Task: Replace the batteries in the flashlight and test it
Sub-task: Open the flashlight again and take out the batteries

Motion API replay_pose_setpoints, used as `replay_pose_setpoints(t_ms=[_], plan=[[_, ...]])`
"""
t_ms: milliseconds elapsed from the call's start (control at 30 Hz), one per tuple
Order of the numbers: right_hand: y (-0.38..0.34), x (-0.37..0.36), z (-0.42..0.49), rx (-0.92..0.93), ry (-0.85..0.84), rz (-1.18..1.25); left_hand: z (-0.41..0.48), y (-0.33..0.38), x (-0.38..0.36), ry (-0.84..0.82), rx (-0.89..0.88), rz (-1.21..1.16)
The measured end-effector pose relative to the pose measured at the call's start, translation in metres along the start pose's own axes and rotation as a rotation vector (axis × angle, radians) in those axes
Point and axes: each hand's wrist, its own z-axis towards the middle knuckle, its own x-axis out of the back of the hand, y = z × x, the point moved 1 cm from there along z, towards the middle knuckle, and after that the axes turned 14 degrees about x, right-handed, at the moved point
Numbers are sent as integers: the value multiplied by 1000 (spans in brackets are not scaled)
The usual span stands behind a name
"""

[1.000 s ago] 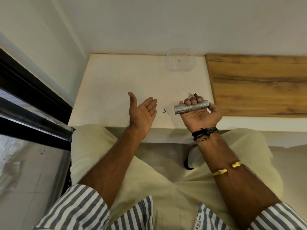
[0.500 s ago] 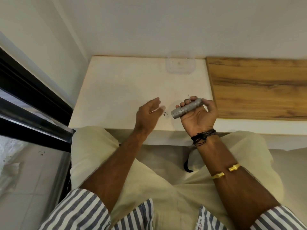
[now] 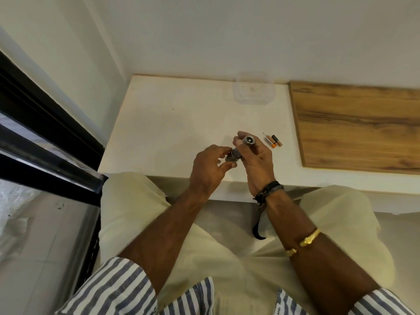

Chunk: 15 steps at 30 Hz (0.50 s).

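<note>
Gripping the flashlight barrel in my right hand above the white table, I pinch its near end with my left hand; twist steadily. Batteries lie just beside.

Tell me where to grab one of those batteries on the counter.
Judging by how the batteries lie flat, side by side and touching, beside the right hand, come from above and pinch the outermost right one at its two ends; the long sides offer the fingers no gap.
</note>
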Motion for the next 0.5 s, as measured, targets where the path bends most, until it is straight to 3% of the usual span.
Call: replay_pose_setpoints(t_ms=[300,500], plan=[[-1,-11,8,36,-92,-101,15,-7,2,59,-13,-79],[3,-15,26,79,-60,-236,37,-15,6,63,-31,-111]])
